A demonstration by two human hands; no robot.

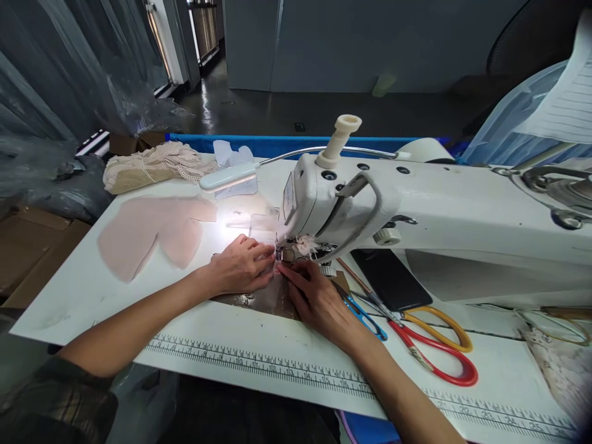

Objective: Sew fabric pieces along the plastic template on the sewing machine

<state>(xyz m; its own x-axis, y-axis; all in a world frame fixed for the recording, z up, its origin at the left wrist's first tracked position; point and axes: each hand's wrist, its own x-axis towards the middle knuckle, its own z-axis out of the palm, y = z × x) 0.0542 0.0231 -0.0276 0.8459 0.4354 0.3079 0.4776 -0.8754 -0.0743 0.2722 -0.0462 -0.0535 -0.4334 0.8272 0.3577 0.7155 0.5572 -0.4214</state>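
A white sewing machine (342, 203) stands over the table, its presser foot (283, 254) lowered near my fingertips. Sheer pale pink fabric (263, 225) lies around the foot, brightly lit from the left. Just left of the foot, my left hand (245, 265) is closed, its bent fingers together on the fabric. From the front right, my right hand (317, 296) pinches the fabric edge between thumb and forefinger, close to the foot. The fabric between the hands is mostly hidden by fingers. Larger sheer pink cut pieces (134, 228) lie flat to the left.
Red-and-yellow-handled scissors (444, 351), blue-handled snips (365, 317) and a black phone (393, 280) lie right of my right hand. A lit lamp (230, 177) hangs over the work. Bundled lace (157, 163) sits at the back left. A printed ruler (259, 365) runs along the front edge.
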